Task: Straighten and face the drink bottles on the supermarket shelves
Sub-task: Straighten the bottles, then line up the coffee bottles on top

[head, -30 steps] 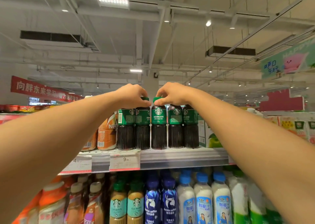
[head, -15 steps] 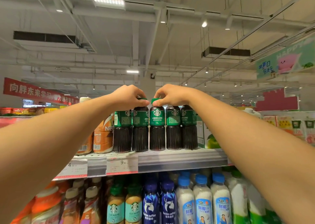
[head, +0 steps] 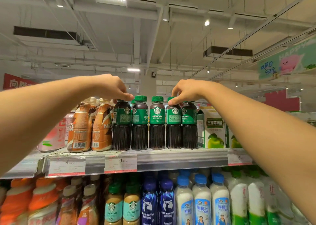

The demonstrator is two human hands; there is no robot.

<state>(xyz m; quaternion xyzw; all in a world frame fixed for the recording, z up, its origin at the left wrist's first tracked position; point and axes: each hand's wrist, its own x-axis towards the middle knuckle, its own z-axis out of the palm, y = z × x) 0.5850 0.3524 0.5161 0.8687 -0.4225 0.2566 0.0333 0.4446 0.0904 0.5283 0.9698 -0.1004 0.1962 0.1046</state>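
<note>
Up on the top shelf (head: 179,156), five dark Americano bottles (head: 157,123) stand in a row. Left hand (head: 109,86) pinches the cap of the leftmost bottle (head: 121,125); right hand (head: 186,92) pinches the cap of the fourth bottle (head: 174,125). Two bottles stand untouched between the hands.

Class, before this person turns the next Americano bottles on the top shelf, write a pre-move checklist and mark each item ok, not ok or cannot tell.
1. Left hand on the leftmost bottle cap: ok.
2. Right hand pinching the fourth bottle cap: ok.
3. Middle bottle label facing front: ok.
4. Leftmost bottle label facing front: not ok, side panel shows.
5. All five bottles upright on the shelf: ok.
6. Rows behind are straight: cannot tell, hidden.
</note>
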